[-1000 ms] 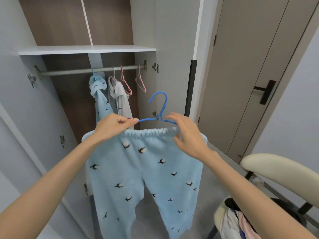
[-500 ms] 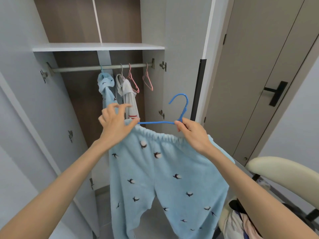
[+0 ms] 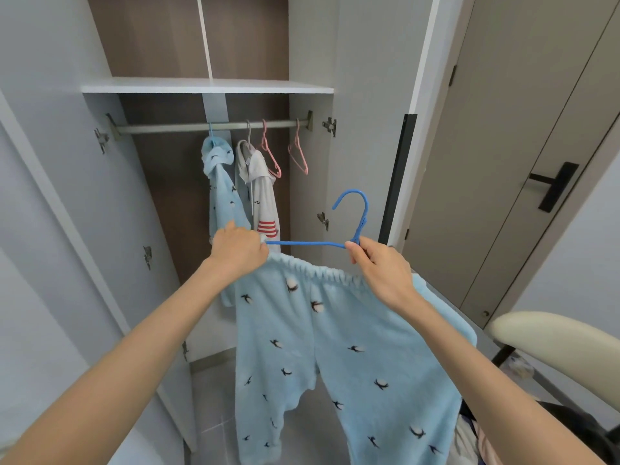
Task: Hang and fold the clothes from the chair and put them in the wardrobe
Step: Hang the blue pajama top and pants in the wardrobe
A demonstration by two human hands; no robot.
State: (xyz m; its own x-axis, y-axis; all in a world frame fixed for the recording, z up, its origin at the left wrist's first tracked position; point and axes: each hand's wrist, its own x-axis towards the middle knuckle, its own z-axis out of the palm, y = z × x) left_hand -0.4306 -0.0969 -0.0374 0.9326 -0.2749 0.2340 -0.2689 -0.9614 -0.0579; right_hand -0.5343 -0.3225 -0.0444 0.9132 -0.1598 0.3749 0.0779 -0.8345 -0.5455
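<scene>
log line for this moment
step: putting pants on hanger | left hand: grips waistband at hanger end | right hand: pinches hanger neck | rail: blue top, white top, two pink hangers

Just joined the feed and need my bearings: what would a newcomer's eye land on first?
The light blue trousers with a bird print hang front and centre. The left hand grips their waistband at one end of a blue hanger, and the right hand pinches the hanger's neck. Behind, on the wardrobe rail, hang a matching blue top, a white top and two bare pink hangers.
</scene>
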